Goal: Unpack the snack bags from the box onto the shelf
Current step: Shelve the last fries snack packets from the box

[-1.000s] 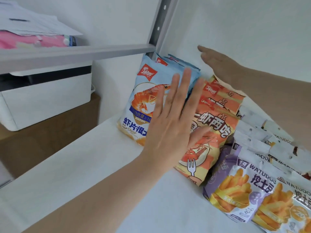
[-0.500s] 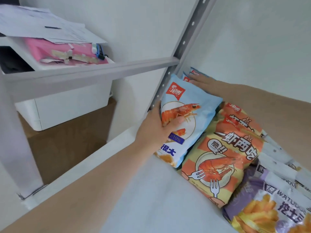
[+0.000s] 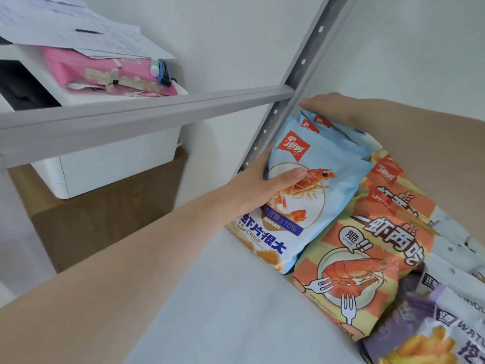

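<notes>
While the left hand [image 3: 258,185] grips the front blue bag [image 3: 312,198] by its 9 o'clock edge, thumb laid across the prawn picture and fingers hidden behind the pack, the right hand [image 3: 333,107] rests at 12 o'clock on the tops of the blue bags stacked behind it [image 3: 338,132]; its fingers curve down over their far side, and whether they clasp the bags or only press on them I cannot tell. The front blue bag leans on the white shelf [image 3: 236,306], beside the grey post [image 3: 291,82]. At its 4 o'clock, touching it, lie the orange bags [image 3: 367,269]. A purple bag [image 3: 430,327] sits at their 5 o'clock. At 10 o'clock, beyond the rail [image 3: 147,111], papers [image 3: 78,35] cover a pink packet [image 3: 110,74] on a white printer [image 3: 112,164].
</notes>
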### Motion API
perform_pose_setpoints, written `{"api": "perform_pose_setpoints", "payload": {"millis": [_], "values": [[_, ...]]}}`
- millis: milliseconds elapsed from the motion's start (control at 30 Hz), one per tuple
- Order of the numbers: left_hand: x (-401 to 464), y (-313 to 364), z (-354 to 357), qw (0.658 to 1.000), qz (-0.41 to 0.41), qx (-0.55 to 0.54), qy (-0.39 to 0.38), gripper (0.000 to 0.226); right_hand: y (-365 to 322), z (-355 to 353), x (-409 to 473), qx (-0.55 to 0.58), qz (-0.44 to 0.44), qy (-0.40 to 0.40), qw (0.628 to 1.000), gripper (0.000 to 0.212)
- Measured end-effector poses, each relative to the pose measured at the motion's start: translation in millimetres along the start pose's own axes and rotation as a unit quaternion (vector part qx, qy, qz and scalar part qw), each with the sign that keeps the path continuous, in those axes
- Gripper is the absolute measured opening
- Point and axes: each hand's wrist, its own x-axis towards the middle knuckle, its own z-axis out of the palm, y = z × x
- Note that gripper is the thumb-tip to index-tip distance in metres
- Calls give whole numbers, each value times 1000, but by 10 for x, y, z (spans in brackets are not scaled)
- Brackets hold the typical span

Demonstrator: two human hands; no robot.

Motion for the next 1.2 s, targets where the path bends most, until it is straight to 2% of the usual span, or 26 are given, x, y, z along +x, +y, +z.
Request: {"api": "perform_pose_setpoints", "payload": {"millis": [100, 233, 367, 433, 467, 567, 633, 700, 800, 900, 1000, 1133, 1200], "values": [[22, -73, -4, 1000, -6, -6, -21, 32, 85, 116, -27, -58, 4, -23, 998, 49], [21, -81, 16, 1000, 5, -17, -13, 36, 150, 143, -103, -94, -1, -38, 995, 51], [-45, -48, 24, 999, 14, -3, 36, 62, 171, 38, -304, 30, -15, 55, 998, 57], [-107, -27, 44, 990, 33, 92, 103, 90, 286, -53, -480, 37, -36, 93, 994, 57], [-142, -14, 76, 976, 57, 156, 137, 99, 364, -89, -589, 45, -37, 116, 992, 56], [-369, 159, 311, 903, 220, 323, 177, 92, 551, -154, -1101, 66, -56, 191, 978, 53], [-574, 290, 541, 836, 330, 417, 137, 87, 660, -100, -1582, 68, -53, 226, 970, 53], [-735, 231, 816, 793, 386, 467, 61, 84, 774, 95, -2164, 73, -31, 247, 966, 54], [-916, -43, 1242, 788, 370, 492, -3, 81, 944, 624, -3149, 67, 9, 280, 958, 63], [-989, -307, 1672, 768, 326, 551, 19, 84, 1154, 1254, -3864, 42, 112, 293, 949, 78], [-978, -535, 1970, 724, 308, 617, 23, 91, 1223, 1784, -4164, 48, 163, 287, 943, 87], [-846, -797, 2002, 633, 332, 699, 4, 103, 1234, 2215, -4088, 33, 182, 262, 947, 101], [-779, -850, 1983, 618, 329, 714, -1, 105, 1276, 2285, -3975, 37, 191, 283, 939, 97]]}}
